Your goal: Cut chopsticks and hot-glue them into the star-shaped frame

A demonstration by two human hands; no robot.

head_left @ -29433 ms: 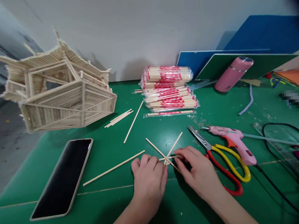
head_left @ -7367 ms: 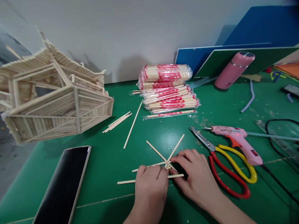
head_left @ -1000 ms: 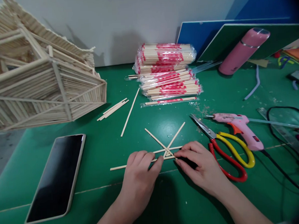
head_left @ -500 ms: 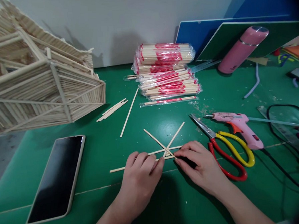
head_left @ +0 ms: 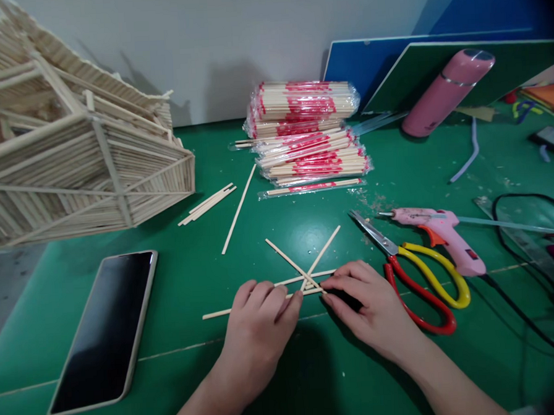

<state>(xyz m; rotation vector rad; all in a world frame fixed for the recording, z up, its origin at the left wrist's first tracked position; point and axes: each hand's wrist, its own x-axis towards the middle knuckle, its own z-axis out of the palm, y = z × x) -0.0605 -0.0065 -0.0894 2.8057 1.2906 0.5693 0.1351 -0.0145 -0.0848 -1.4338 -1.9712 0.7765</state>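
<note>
Several thin wooden sticks (head_left: 297,270) lie crossed on the green table (head_left: 179,281) just in front of me. My left hand (head_left: 259,323) rests with its fingers curled and its fingertips pressed on a long stick (head_left: 222,310) where the sticks cross. My right hand (head_left: 372,304) comes in from the other side, fingers bent, pinching the stick ends at the same crossing point. Both hands touch the sticks against the table top.
A large house-shaped stick model (head_left: 70,156) stands at the left. A phone (head_left: 102,331) lies at the front left. Wrapped chopstick bundles (head_left: 308,134) sit at the back. Scissors (head_left: 420,277), a pink glue gun (head_left: 441,236), a black cable (head_left: 519,318) and a pink bottle (head_left: 447,90) are on the right.
Over the last second the hands and sticks have barely moved. Since 7.4 s ago the view has shifted closer to the stick model, with both hands kept on the crossing.
</note>
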